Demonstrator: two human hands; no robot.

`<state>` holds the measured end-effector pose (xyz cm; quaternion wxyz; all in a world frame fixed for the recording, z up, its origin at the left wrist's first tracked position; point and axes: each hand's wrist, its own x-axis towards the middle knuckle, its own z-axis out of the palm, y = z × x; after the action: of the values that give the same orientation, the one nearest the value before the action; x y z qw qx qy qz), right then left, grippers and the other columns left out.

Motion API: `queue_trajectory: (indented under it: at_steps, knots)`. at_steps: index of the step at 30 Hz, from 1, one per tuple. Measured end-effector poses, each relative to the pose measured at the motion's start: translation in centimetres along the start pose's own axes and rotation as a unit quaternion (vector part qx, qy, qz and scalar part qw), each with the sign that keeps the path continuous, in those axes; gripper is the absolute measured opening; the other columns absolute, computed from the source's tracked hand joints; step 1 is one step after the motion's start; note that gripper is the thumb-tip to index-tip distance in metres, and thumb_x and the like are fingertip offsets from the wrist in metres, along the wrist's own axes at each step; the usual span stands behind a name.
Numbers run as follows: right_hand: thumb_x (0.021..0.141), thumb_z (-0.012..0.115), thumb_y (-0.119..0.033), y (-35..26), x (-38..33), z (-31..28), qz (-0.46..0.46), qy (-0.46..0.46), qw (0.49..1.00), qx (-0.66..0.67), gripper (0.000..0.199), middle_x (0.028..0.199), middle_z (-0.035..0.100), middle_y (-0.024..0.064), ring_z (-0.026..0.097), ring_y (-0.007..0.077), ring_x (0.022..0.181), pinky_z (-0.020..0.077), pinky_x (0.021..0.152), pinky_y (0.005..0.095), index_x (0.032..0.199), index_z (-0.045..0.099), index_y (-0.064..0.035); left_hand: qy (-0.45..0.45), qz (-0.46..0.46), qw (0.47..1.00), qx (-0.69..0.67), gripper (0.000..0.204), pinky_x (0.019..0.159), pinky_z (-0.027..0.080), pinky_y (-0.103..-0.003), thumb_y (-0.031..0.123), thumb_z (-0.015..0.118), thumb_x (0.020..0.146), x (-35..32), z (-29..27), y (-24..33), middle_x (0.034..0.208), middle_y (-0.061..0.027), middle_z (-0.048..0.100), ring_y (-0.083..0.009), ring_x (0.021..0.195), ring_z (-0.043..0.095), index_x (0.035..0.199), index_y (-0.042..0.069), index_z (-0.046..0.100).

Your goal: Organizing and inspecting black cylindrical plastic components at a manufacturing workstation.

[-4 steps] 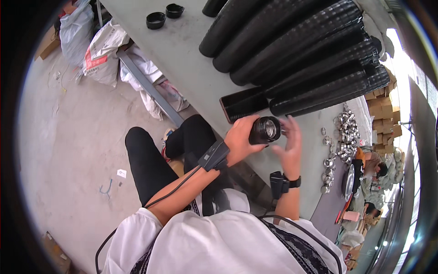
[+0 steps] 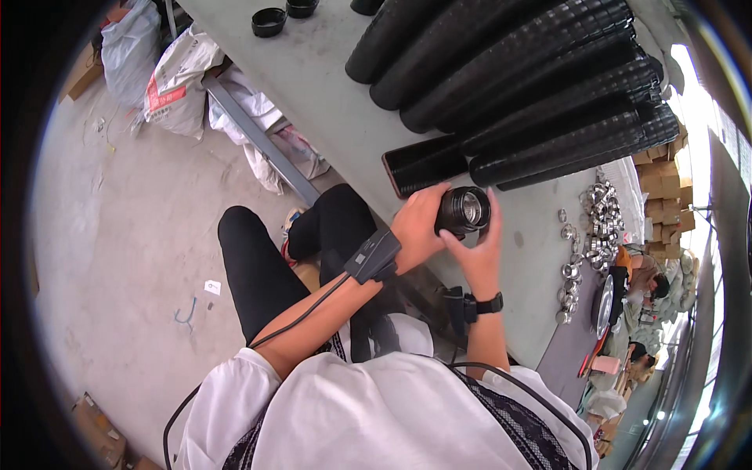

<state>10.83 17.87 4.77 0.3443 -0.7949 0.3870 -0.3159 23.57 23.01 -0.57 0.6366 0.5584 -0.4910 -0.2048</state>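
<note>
Between my two hands, above the table's near edge, is a short black cylindrical part (image 2: 452,215) with a shiny silver inside at its mouth. The mouth faces up and to the right. My left hand (image 2: 417,229) is closed round its left side, the far fingers partly hidden behind it. My right hand (image 2: 479,254) grips the right side, thumb at the front and fingers along the rim. A dark phone-like slab (image 2: 424,166) lies flat just beyond the left hand.
Long stacks of nested black cylinders (image 2: 517,70) lie across the grey table (image 2: 305,102). Loose silver metal rings (image 2: 601,223) are scattered at the right. Two black rings (image 2: 269,23) sit at the far left. Sacks (image 2: 182,82) stand on the floor; other people are at far right.
My right hand has moved left, from beside the black cylindrical part with its fingers apart, onto its right side. The view has shifted slightly.
</note>
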Motion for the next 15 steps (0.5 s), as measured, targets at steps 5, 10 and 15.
queue_trajectory:
  at_steps: [5, 10, 15]
  knots:
    - [0.063, 0.083, -0.016, 1.7, -0.1, 0.6, 0.02, 0.001, 0.999, 0.031, 0.092, 0.13, 0.047, 0.0132, 0.048, 0.0223, 0.12, 0.0389, 0.101, 0.0346, 0.138, 0.033, -0.0014, -0.021, -0.004, 1.0, 0.011, 0.074, 0.098, 0.041, -0.042, 0.006, 0.073, 0.064, -0.2, 0.2, 0.0, 0.122, -0.0226, 0.052, -0.0384, 0.116, 0.048, 0.13, -0.003, 0.039]
    - [0.061, 0.084, -0.013, 1.7, -0.2, 0.6, 0.048, 0.019, 0.997, 0.05, 0.088, 0.122, 0.05, 0.012, 0.053, 0.0202, 0.11, 0.0428, 0.096, 0.033, 0.133, 0.036, 0.0005, -0.013, -0.018, 0.999, 0.028, 0.071, 0.094, 0.043, -0.041, 0.007, 0.073, 0.066, -0.5, 0.2, -0.2, 0.121, -0.0202, 0.053, -0.0376, 0.112, 0.051, 0.129, 0.0, 0.042]
    - [0.062, 0.083, -0.008, 0.9, -0.1, 0.4, 0.031, 0.046, 0.996, 0.063, 0.083, 0.122, 0.049, 0.0126, 0.052, 0.0203, 0.11, 0.0426, 0.096, 0.0323, 0.13, 0.036, 0.0018, -0.013, 0.003, 1.0, 0.021, 0.068, 0.093, 0.044, -0.041, 0.01, 0.074, 0.066, -0.4, 0.2, -0.4, 0.119, -0.0202, 0.054, -0.0378, 0.111, 0.052, 0.126, -0.001, 0.044]
